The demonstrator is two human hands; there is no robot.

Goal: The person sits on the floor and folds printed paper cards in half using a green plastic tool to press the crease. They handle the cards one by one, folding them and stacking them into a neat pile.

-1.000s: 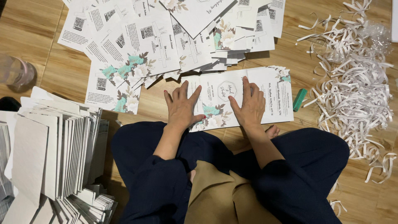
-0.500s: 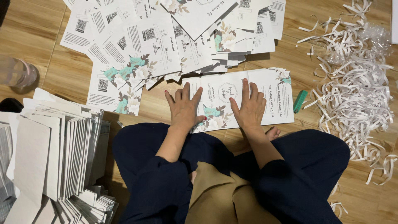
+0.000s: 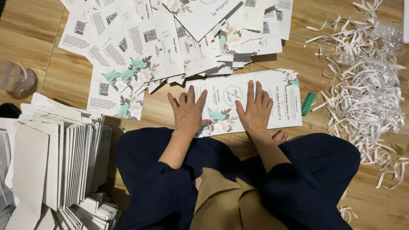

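A white printed card sheet [image 3: 281, 100] with teal and cream flowers lies flat on the wooden floor in front of my crossed legs. My left hand [image 3: 187, 113] rests palm down on its left part, fingers spread. My right hand [image 3: 254, 110] presses flat on its middle, fingers together and pointing away from me. Neither hand grips anything.
A heap of similar flowered sheets [image 3: 170, 38] spreads across the floor beyond the card. Folded white cards [image 3: 55, 162] stand stacked at my left. A small green tube [image 3: 308, 103] lies right of the sheet, beside a pile of white paper strips [image 3: 366, 85]. A clear cup [image 3: 17, 79] stands far left.
Both hands have stayed flat on the sheet, shifting only slightly. The sheet itself has not visibly moved.
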